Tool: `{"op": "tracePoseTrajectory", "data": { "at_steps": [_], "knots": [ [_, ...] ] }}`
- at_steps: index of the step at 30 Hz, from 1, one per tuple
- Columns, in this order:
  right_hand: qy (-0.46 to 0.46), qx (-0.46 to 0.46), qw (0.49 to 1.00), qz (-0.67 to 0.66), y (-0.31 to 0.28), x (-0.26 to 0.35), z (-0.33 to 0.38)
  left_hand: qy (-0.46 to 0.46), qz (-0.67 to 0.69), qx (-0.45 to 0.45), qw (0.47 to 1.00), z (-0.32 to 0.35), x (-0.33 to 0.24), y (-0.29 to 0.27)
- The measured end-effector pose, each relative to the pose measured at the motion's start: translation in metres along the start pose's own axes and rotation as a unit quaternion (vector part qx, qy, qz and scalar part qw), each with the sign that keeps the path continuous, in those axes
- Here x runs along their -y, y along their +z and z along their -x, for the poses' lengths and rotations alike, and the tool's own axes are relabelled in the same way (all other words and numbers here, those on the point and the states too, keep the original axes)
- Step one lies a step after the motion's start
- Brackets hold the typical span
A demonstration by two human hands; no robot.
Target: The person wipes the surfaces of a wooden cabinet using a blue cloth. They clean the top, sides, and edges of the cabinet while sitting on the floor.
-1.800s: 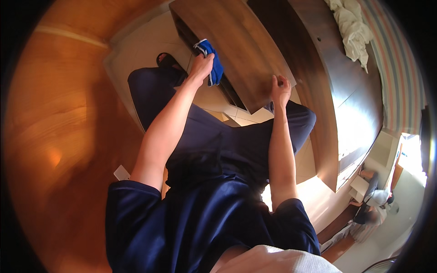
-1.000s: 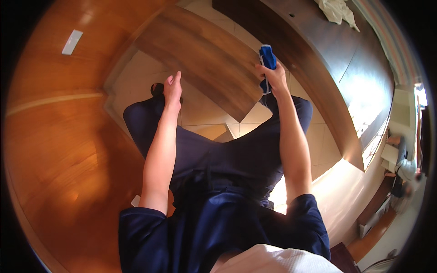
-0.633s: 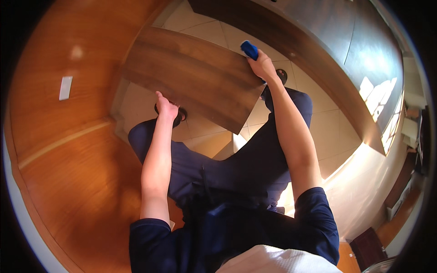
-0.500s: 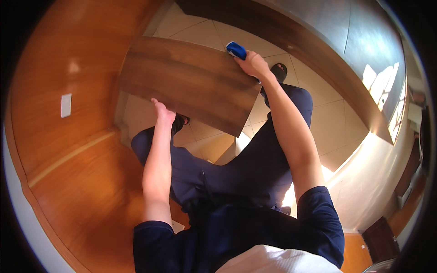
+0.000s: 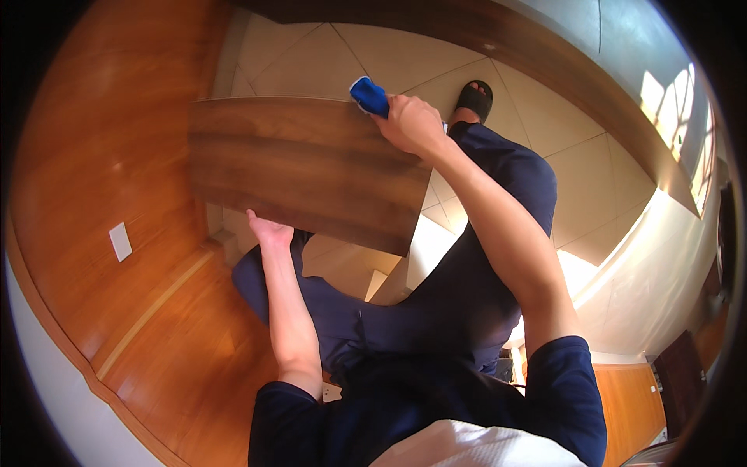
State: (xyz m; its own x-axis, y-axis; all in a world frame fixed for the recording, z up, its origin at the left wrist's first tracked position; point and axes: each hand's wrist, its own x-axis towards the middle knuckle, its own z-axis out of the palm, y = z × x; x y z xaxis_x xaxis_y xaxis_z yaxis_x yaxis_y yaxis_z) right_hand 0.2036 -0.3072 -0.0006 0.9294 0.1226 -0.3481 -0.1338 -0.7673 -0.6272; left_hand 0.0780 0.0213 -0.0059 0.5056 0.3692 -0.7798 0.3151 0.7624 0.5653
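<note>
Two hands carry one plank point(image 5: 307, 171) between them. The right hand point(image 5: 411, 124) is curled shut at the plank's far edge, near its right corner, with a blue object point(image 5: 369, 96) clamped in the same fist; the blue end sticks out to the left past the knuckles and lies against the wood. The left hand point(image 5: 268, 230) meets the near edge from below, left of the middle. Its fingers are tucked under the board, so whether they are spread or pressed together cannot be told; only the heel and wrist show.

The plank is dark brown and grained, held roughly level above the knees, its long sides running left to right. Its right end is cut at a slant and hangs over the right thigh. Beyond the far edge lies pale tiled floor point(image 5: 311, 54) with a sandalled foot point(image 5: 473, 100) on it. To the left rises orange-brown wood panelling point(image 5: 101, 156), close to the plank's left end. A dark wooden strip point(image 5: 560, 78) curves across the tiles farther out.
</note>
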Motion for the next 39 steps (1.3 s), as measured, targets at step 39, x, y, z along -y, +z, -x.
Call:
{"op": "tracePoseTrajectory", "data": {
  "at_steps": [39],
  "knots": [
    [-0.04, 0.133, 0.989, -0.047, 0.041, 0.009, 0.089, 0.062, -0.213, -0.073, 0.972, -0.035, -0.06, -0.006]
  ]
}}
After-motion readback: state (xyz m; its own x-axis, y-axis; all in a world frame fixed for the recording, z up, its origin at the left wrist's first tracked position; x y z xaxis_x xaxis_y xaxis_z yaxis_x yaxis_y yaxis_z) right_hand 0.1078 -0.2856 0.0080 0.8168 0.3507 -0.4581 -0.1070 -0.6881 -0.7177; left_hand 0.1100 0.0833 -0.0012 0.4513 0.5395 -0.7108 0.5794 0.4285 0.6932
